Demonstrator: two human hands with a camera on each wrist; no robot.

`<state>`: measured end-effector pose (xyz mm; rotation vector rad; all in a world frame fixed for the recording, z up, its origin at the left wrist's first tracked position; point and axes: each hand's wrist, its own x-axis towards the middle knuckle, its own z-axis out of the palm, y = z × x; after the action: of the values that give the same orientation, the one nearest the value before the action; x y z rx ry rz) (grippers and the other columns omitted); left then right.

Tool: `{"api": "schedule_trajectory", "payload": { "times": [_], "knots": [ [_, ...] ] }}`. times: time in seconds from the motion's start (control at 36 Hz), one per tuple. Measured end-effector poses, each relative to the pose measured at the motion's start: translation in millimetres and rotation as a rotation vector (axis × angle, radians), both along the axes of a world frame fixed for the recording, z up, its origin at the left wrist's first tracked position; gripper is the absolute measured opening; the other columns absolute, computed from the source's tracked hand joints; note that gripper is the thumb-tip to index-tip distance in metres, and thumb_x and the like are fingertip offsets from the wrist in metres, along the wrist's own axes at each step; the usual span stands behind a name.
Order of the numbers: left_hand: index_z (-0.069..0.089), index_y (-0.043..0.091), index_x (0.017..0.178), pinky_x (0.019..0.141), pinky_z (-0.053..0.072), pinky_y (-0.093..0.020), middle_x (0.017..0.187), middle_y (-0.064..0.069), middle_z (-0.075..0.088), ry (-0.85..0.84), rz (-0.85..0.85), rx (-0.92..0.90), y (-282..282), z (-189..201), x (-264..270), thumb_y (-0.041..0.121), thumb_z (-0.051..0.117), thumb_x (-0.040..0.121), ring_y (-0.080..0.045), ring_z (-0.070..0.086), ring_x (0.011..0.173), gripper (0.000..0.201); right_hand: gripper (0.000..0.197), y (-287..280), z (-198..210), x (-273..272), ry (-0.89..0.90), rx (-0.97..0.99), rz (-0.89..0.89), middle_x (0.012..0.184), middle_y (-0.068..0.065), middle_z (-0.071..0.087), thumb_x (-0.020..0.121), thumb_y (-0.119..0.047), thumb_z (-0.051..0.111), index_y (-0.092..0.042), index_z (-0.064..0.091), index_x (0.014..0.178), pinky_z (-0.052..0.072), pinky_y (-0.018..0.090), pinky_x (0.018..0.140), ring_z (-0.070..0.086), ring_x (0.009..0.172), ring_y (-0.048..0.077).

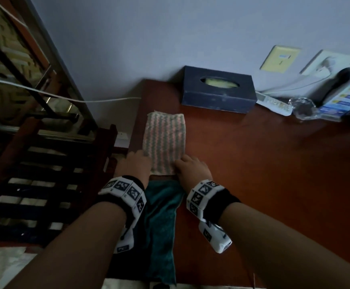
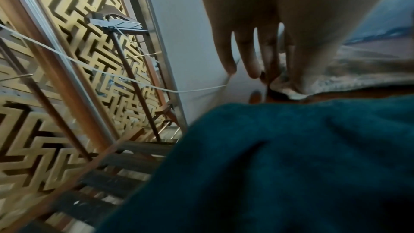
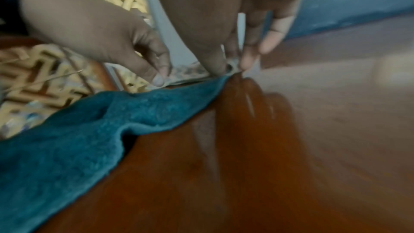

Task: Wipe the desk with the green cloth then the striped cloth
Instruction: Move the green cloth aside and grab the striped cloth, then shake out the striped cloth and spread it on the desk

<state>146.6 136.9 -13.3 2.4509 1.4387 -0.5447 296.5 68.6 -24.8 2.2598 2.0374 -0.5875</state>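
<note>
Pinching: my left hand (image 1: 135, 163) and my right hand (image 1: 191, 168) each grip a near corner of the striped cloth (image 1: 164, 142), one hand per side.
Left grip: in the left wrist view my thumb and fingers (image 2: 253, 63) close on the cloth's near left corner, which lifts slightly off the desk (image 1: 253, 163).
Right grip: in the right wrist view my thumb and a fingertip nip the near right corner; my other fingers (image 3: 275, 33) stay loosely extended.
Striped cloth: a rectangle with pink and grey-green stripes, lying flat on the desk beyond my hands, between the green cloth (image 1: 161, 226) and the tissue box (image 1: 219, 89).
Green cloth: a dark teal, plush towel, just nearer to me than the striped cloth; their edges meet or nearly meet. It runs back between my forearms to the desk's near edge, with soft folds.
Desk: reddish-brown, glossy wood; the striped cloth sits close to its left edge.
Tissue box: dark blue, beyond the striped cloth against the wall (image 1: 170, 38), apart from it.
Right of the tissue box: a white remote-like item (image 1: 274, 103), crumpled clear plastic (image 1: 303, 108) and a blue leaflet (image 1: 345, 99).
Wall: pale, with a yellowed plate (image 1: 279, 59) and a white socket (image 1: 332, 63) with plugs, above those items.
Left of the desk: a slatted wooden rack (image 1: 44, 184) and a patterned gold screen (image 2: 78, 59), crossed by a white cord (image 1: 44, 92).
</note>
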Motion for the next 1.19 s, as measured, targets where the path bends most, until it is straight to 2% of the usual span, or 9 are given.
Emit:
{"api": "schedule_trajectory", "payload": {
  "times": [0.08, 0.22, 0.31, 0.47, 0.61, 0.78, 0.97, 1.11, 1.19],
  "knots": [
    [0.052, 0.015, 0.088, 0.081, 0.045, -0.038, 0.100, -0.006, 0.057, -0.002, -0.025, -0.004, -5, 12, 15, 0.011, 0.042, 0.097, -0.027, 0.053, 0.093, 0.014, 0.020, -11, 11, 10, -0.007, 0.024, -0.052, 0.114, 0.000, 0.056, 0.093, -0.026, 0.047, -0.021, 0.058, 0.109, 0.037, 0.030, 0.079, 0.052, 0.106, 0.026],
    [0.048, 0.016, 0.108, 0.065, 0.044, -0.037, 0.093, -0.006, 0.059, -0.300, 0.011, 0.001, -25, 32, 38, 0.014, 0.041, 0.098, -0.028, 0.058, 0.082, 0.012, 0.020, -39, 53, 36, 0.123, 0.109, -0.258, 0.109, 0.003, 0.060, 0.096, -0.024, 0.043, -0.019, 0.055, 0.111, 0.042, 0.032, 0.072, 0.058, 0.095, 0.027],
    [0.045, 0.013, 0.099, 0.064, 0.043, -0.037, 0.083, -0.004, 0.053, -0.400, -0.051, -0.020, -40, 60, 56, 0.019, 0.046, 0.096, -0.030, 0.059, 0.083, 0.006, 0.017, -55, 79, 51, 0.194, 0.214, -0.358, 0.102, 0.004, 0.062, 0.095, -0.019, 0.045, -0.016, 0.058, 0.105, 0.047, 0.034, 0.073, 0.059, 0.090, 0.025],
    [0.044, 0.017, 0.096, 0.061, 0.040, -0.034, 0.082, -0.002, 0.055, -0.507, -0.181, 0.052, -60, 112, 90, 0.011, 0.049, 0.090, -0.028, 0.059, 0.081, 0.010, 0.017, -77, 126, 83, 0.217, 0.376, -0.423, 0.097, 0.008, 0.067, 0.087, -0.005, 0.054, -0.010, 0.066, 0.098, 0.047, 0.033, 0.079, 0.061, 0.089, 0.026],
    [0.051, 0.024, 0.112, 0.076, 0.047, -0.038, 0.103, 0.001, 0.062, -0.623, -0.232, 0.085, -71, 145, 109, 0.017, 0.049, 0.091, -0.025, 0.056, 0.098, 0.021, 0.023, -94, 165, 108, 0.178, 0.501, -0.445, 0.098, 0.010, 0.069, 0.079, 0.000, 0.061, -0.008, 0.072, 0.097, 0.035, 0.014, 0.078, 0.062, 0.092, 0.025],
    [0.060, 0.022, 0.098, 0.076, 0.049, -0.041, 0.097, -0.001, 0.064, -0.697, -0.288, 0.183, -81, 180, 127, 0.023, 0.048, 0.093, -0.026, 0.055, 0.095, 0.013, 0.027, -119, 206, 131, 0.224, 0.593, -0.531, 0.102, 0.008, 0.070, 0.080, 0.002, 0.062, -0.007, 0.070, 0.104, 0.031, 0.004, 0.076, 0.059, 0.089, 0.011],
    [0.059, 0.019, 0.106, 0.075, 0.044, -0.038, 0.106, -0.003, 0.063, -0.730, -0.309, 0.265, -86, 209, 140, 0.021, 0.043, 0.097, -0.026, 0.054, 0.100, 0.018, 0.032, -135, 232, 159, 0.198, 0.614, -0.572, 0.098, 0.004, 0.069, 0.076, 0.003, 0.061, -0.011, 0.068, 0.104, 0.032, 0.006, 0.068, 0.055, 0.081, 0.010],
    [0.060, 0.022, 0.101, 0.075, 0.048, -0.038, 0.099, -0.002, 0.065, -0.771, -0.282, 0.209, -83, 218, 142, 0.015, 0.042, 0.095, -0.024, 0.058, 0.091, 0.020, 0.021, -143, 238, 172, 0.135, 0.597, -0.643, 0.086, 0.000, 0.064, 0.079, -0.006, 0.058, -0.016, 0.070, 0.093, 0.041, 0.020, 0.077, 0.055, 0.080, 0.013],
    [0.063, 0.021, 0.100, 0.078, 0.049, -0.039, 0.099, -0.004, 0.066, -0.770, -0.272, 0.201, -77, 221, 140, 0.018, 0.042, 0.095, -0.026, 0.060, 0.092, 0.022, 0.022, -148, 240, 178, 0.107, 0.566, -0.638, 0.079, -0.002, 0.060, 0.084, -0.007, 0.053, -0.017, 0.070, 0.092, 0.045, 0.025, 0.074, 0.059, 0.080, 0.017]
  ]
}}
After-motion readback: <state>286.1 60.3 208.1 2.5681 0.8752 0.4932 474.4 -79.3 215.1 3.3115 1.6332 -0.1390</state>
